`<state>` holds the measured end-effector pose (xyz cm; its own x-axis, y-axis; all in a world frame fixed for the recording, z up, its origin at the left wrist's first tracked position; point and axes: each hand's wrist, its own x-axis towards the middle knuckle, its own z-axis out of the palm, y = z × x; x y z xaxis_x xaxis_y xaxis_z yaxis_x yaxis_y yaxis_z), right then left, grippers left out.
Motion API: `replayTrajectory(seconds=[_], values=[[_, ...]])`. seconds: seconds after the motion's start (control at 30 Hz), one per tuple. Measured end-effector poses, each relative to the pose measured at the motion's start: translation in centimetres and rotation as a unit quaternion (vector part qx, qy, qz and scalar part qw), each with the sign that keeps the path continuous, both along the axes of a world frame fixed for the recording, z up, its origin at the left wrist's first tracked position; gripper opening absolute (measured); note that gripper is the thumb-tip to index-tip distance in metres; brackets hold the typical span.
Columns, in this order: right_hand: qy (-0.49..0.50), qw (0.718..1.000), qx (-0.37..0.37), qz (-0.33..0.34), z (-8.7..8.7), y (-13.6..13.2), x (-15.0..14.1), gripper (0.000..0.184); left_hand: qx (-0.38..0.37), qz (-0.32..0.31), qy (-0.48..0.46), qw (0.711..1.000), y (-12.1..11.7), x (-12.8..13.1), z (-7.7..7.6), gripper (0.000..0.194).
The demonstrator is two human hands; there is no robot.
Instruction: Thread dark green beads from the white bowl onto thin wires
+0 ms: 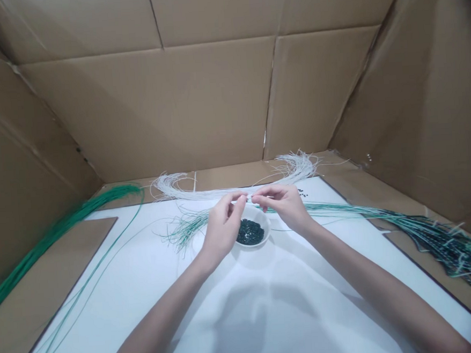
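Dark green beads (250,232) lie in a white bowl (266,227) on the table (154,279), near the left hand (222,220) and right hand (286,202), which nearly meet; each is pinched thumb to finger, though I cannot tell on what.

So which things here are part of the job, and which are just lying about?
Likely in the job:
left hand and right hand, fingertips close together, anything between them too small to tell
white bowl
dark bits inside it

Seemingly just lying about:
white strands, beyond the hands
bright green bundle, left
green strands, right (possibly in use)
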<state>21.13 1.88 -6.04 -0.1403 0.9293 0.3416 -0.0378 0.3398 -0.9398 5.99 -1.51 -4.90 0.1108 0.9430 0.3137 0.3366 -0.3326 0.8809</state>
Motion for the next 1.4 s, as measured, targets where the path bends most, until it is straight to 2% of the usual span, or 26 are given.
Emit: replayTrajectory(seconds=[0.1, 0.2, 0.47, 0.7, 0.8, 0.97, 1.13, 1.27, 1.4], values=[[-0.001, 1.0, -0.002, -0.019, -0.1, 0.3, 0.3, 0.015, -0.037, 0.004, -0.074, 0.997, 0.4, -0.2, 0.1, 0.023], [-0.004, 1.0, -0.008, -0.021, -0.1, 0.5, 0.5, 0.016, -0.052, 0.007, -0.107, 0.993, 0.6, -0.3, 0.1, 0.021], [-0.032, 0.998, -0.042, 0.031, 0.2, 0.3, 0.2, 0.019, -0.058, -0.023, -0.076, 0.995, 0.7, 0.0, -0.5, 0.013], [-0.028, 0.998, -0.051, 0.011, 0.3, 0.5, 0.4, 0.021, -0.056, -0.008, -0.089, 0.994, 1.4, -0.3, -1.0, 0.016], [-0.031, 0.999, -0.039, -0.008, 0.0, 0.5, 0.3, 0.022, -0.061, 0.001, -0.075, 0.995, 1.2, -0.3, -0.9, 0.02], [-0.062, 0.998, -0.003, -0.015, -0.4, 0.3, -0.2, 0.023, -0.049, -0.023, -0.036, 0.998, 1.0, -0.2, -0.7, 0.025], [-0.078, 0.995, 0.01, -0.067, 0.2, 0.4, 0.5, 0.024, -0.069, -0.004, 0.024, 0.997, 1.7, -1.0, -0.5, 0.022], [-0.06, 0.991, 0.015, -0.115, 0.7, 0.9, 1.5, 0.023, -0.12, -0.036, 0.062, 0.99, 2.2, -2.1, 0.0, 0.017], [-0.072, 0.993, 0.008, -0.092, 0.4, 0.8, 1.2, 0.023, -0.122, -0.072, 0.068, 0.988, 2.0, -2.2, 0.2, 0.025]])
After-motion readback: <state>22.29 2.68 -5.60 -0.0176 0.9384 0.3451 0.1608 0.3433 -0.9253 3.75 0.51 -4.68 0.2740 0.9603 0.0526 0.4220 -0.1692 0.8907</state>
